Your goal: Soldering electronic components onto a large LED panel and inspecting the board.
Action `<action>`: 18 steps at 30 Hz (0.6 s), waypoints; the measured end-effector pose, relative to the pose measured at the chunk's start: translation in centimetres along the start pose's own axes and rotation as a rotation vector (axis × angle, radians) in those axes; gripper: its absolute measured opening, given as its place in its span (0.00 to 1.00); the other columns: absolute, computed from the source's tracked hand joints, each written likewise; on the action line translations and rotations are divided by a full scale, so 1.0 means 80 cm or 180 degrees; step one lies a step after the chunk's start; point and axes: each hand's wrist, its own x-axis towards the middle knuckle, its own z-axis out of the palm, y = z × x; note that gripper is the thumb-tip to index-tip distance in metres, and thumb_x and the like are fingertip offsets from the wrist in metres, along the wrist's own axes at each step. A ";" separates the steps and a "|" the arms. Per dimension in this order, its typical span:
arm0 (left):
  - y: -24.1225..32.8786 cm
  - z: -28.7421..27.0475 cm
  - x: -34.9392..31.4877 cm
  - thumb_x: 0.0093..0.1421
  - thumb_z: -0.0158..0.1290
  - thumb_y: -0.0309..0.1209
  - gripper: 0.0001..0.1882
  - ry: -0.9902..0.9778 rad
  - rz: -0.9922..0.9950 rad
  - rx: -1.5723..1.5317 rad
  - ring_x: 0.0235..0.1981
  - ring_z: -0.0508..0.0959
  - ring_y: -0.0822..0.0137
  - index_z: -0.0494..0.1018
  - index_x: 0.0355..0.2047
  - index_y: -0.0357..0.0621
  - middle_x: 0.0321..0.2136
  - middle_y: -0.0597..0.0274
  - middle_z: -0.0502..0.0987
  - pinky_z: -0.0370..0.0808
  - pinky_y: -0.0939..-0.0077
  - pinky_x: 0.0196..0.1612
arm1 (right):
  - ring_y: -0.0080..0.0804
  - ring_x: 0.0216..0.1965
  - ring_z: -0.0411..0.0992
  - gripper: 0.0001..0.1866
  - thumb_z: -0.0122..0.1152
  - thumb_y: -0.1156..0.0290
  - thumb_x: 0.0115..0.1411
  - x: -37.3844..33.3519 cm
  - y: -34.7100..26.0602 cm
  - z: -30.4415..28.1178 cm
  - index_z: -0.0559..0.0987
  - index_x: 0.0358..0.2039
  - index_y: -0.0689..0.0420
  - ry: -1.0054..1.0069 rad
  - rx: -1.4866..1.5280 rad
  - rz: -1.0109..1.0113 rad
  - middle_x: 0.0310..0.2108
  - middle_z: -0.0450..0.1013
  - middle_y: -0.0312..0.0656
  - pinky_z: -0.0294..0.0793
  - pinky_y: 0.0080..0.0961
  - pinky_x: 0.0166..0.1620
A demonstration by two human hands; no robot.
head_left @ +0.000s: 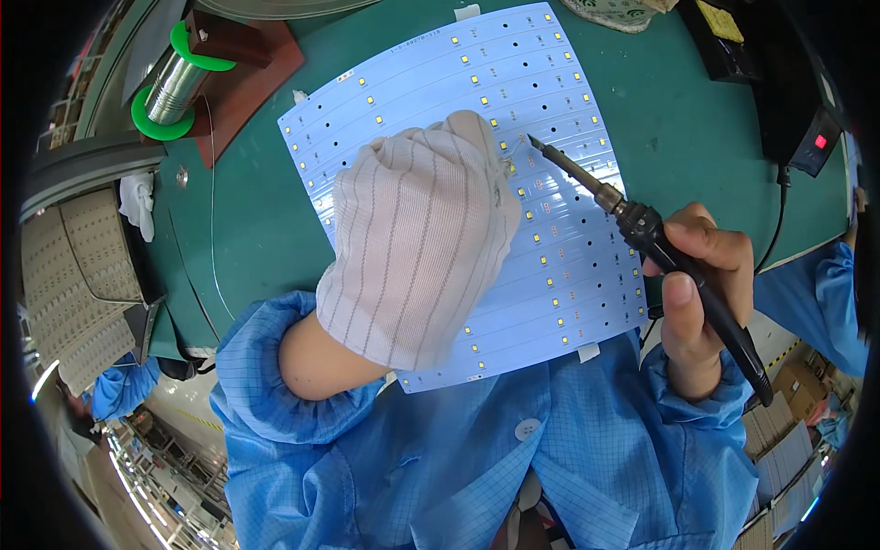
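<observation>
A white circuit board (pixel 573 275) with rows of small yellow LEDs lies on the green mat in front of me. My right hand (pixel 701 275), bare, grips a black soldering iron (pixel 653 234) like a pen. The iron's metal tip slants up and left, at or just above the board's upper middle. Over the board's left half is my left hand (pixel 417 243) in a white striped glove, its fingers curled in. Those fingertips are mostly hidden beside the iron's tip, and what they pinch I cannot make out.
A green-ended solder wire spool (pixel 174 87) sits on a brown stand (pixel 261 78) at the upper left, its wire trailing down the green mat (pixel 261 229). At the upper right are a black soldering station (pixel 793 119) with a red display and a yellow sponge (pixel 720 20). A blue sleeve (pixel 811 298) shows at right.
</observation>
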 end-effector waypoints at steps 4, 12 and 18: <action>0.004 0.002 0.005 0.49 0.51 0.27 0.09 -0.0051 -0.0011 0.0267 0.16 0.66 0.57 0.63 0.26 0.37 0.13 0.55 0.63 0.65 0.66 0.22 | 0.25 0.23 0.62 0.15 0.57 0.72 0.55 0.000 0.003 0.000 0.66 0.38 0.67 0.0007 0.0012 0.0005 0.22 0.66 0.44 0.62 0.21 0.27; 0.005 -0.005 -0.001 0.50 0.52 0.29 0.10 -0.0092 -0.0094 0.0247 0.17 0.67 0.58 0.63 0.26 0.38 0.14 0.55 0.64 0.65 0.66 0.23 | 0.24 0.23 0.63 0.15 0.57 0.73 0.55 0.008 0.002 0.000 0.67 0.39 0.68 -0.0119 0.0082 -0.0054 0.23 0.67 0.44 0.61 0.20 0.27; 0.006 -0.010 0.001 0.51 0.52 0.30 0.11 -0.0257 -0.0014 0.0870 0.17 0.67 0.58 0.62 0.24 0.39 0.14 0.55 0.63 0.64 0.66 0.22 | 0.23 0.24 0.62 0.15 0.56 0.73 0.55 0.011 -0.001 -0.004 0.68 0.39 0.69 -0.0059 0.0373 0.0276 0.24 0.67 0.44 0.61 0.19 0.28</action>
